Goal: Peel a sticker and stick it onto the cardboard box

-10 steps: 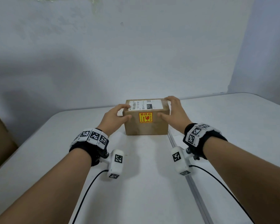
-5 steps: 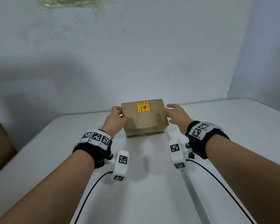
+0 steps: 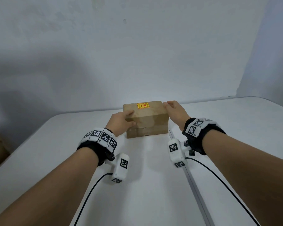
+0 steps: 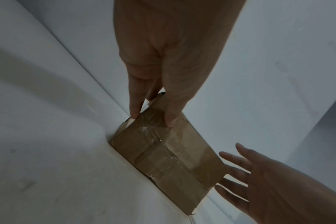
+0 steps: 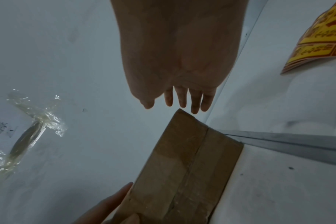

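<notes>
Cardboard box [image 3: 145, 119]: on the white table [image 3: 153, 185], toward the far middle, just left of the metal seam strip [image 3: 196, 191]; brown tape along the near face, a taped seam on the face toward the cameras in both wrist views.
Sticker [image 3: 143, 105]: yellow and red, stuck flat on the top face near the far edge, about midway across.
Left hand [image 3: 121, 122]: at the box's near-left corner; fingers over the top edge, thumb against the near face; in the left wrist view, thumb and one finger spread apart with tips on the cardboard, remaining fingers hidden.
Right hand [image 3: 176, 111]: at the far-right top corner; fingers straight and side by side in the right wrist view, tips level with the corner edge; contact with the box not clear; in the left wrist view, fingers fanned out beside the right end.
Sticker sheet [image 5: 320, 36]: yellow with red print, lying on the table to the right, well apart from the box, seen only in the right wrist view.
Clear tape patch [image 5: 34, 125]: crinkled, on the wall [image 3: 137, 54] behind the table.
Wrist bands [image 3: 101, 138]: black with white coded markers, one on each forearm.
</notes>
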